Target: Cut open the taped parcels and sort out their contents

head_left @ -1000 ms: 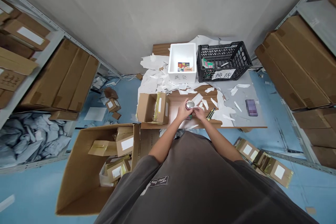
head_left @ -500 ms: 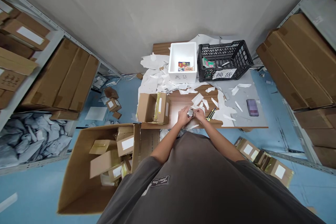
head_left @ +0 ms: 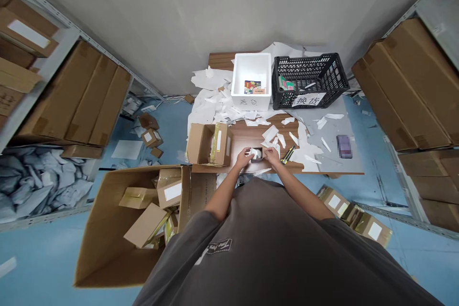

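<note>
The left hand [head_left: 244, 157] grasps a pale roundish item [head_left: 256, 154] at a small dark box [head_left: 257, 160] near the bench's [head_left: 241, 137] front edge; the right hand [head_left: 271, 155], grip unclear, meets its right side, apparently steadying it

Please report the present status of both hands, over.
Left hand at small pale item, right hand close on its other side. Exact grip unclear. Paper scraps lie just beyond the hands.

Narrow tabletop [head_left: 245, 136] gap between open carton [head_left: 223, 150] and hands [head_left: 244, 158]
</note>
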Demonstrator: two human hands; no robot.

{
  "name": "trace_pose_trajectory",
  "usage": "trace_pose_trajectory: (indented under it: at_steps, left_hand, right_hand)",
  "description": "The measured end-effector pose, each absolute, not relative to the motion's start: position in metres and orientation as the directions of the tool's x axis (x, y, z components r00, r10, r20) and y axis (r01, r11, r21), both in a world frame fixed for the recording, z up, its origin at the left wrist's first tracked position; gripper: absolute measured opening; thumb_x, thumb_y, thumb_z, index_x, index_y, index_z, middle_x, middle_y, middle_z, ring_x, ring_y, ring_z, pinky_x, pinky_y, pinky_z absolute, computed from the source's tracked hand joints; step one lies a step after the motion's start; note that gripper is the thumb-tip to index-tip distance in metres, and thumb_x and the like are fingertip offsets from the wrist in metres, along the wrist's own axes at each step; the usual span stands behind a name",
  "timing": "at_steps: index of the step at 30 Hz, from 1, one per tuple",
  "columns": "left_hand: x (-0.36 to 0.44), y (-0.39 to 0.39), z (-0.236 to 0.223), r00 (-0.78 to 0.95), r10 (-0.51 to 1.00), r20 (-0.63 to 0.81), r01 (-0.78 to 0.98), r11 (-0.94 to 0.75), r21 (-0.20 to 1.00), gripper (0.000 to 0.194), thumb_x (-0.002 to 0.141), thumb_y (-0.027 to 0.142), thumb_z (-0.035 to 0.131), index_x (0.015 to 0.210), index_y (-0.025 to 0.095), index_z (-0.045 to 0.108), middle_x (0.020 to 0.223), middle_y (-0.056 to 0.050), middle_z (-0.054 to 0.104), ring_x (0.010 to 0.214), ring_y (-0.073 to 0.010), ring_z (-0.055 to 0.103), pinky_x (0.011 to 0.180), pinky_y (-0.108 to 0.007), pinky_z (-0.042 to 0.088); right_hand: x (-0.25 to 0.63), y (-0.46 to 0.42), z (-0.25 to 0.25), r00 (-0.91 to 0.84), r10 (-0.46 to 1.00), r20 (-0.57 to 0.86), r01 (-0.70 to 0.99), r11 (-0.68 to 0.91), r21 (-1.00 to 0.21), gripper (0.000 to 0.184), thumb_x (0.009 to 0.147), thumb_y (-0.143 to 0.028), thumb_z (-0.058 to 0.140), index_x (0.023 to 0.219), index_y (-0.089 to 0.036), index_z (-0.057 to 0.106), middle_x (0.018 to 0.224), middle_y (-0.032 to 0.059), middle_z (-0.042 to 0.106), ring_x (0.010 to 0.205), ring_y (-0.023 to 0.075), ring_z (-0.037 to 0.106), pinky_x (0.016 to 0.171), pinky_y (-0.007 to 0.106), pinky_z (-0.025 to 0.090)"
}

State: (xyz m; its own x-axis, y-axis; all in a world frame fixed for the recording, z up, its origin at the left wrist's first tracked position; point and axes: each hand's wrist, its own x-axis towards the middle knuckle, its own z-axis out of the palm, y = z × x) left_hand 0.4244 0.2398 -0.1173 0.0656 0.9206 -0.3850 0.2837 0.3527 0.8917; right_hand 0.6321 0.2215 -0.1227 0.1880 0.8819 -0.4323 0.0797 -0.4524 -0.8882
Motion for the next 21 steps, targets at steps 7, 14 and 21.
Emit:
trace_pose_trajectory:
  at_steps: [7,14,21]
  left_hand:
    - [0.433,0.238,-0.132,0.054,0.918,-0.392,0.212,0.373,0.903,0.047,0.077,0.025,0.086,0.122,0.018,0.074,0.125,-0.012,0.075,0.100,-0.0224,0.073,0.102,-0.041,0.058]
    - [0.428,0.232,-0.127,0.114,0.906,-0.409,0.223,0.378,0.899,0.049,0.084,0.030,0.084,0.130,0.020,0.069,0.126,-0.010,0.074,0.093,-0.0172,0.072,0.094,-0.036,0.060]
    - [0.428,0.229,-0.112,0.156,0.906,-0.393,0.276,0.343,0.898,0.053,0.089,0.033,0.082,0.138,0.021,0.066,0.129,-0.011,0.074,0.100,-0.0209,0.073,0.100,-0.041,0.060]
  right_hand:
    - [0.631,0.211,-0.109,-0.065,0.953,-0.295,0.299,-0.263,-0.917,0.034,0.073,-0.051,0.086,0.098,-0.028,0.078,0.120,0.0072,0.074,0.123,0.0304,0.064,0.109,0.045,0.050]
    - [0.634,0.245,-0.111,0.209,0.895,-0.395,0.186,-0.432,-0.882,0.040,0.085,-0.064,0.072,0.093,-0.025,0.065,0.097,0.0042,0.071,0.096,0.0252,0.066,0.093,0.038,0.055]
    - [0.642,0.267,-0.113,-0.138,0.854,-0.502,0.253,-0.460,-0.851,0.077,0.051,-0.032,0.100,0.122,-0.020,0.071,0.123,0.0118,0.074,0.117,0.0322,0.066,0.104,0.042,0.053]
